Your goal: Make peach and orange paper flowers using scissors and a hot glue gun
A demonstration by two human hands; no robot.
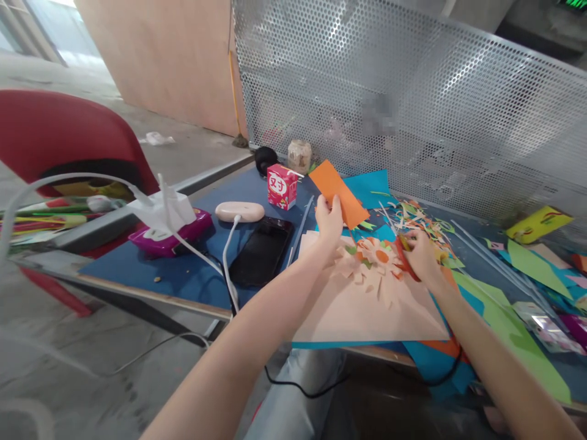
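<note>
My left hand (pixel 328 221) pinches an orange sheet of paper (pixel 338 193) and holds it tilted above the table. My right hand (pixel 420 256) is closed around red-handled scissors (pixel 403 255), low over a pale peach sheet (pixel 367 305). A paper flower with an orange centre (pixel 380 256) lies on that sheet between my two hands. Small green and orange scraps lie around the flower.
Black phone (pixel 261 250), white power bank (pixel 239 211) with cable, pink-and-white charger block (pixel 169 227) and a small pink carton (pixel 281 186) sit left on the blue tabletop (pixel 183 275). Paper scraps and green sheets (pixel 513 330) lie right. A perforated metal screen (pixel 413 98) stands behind. Red chair (pixel 64 134) at left.
</note>
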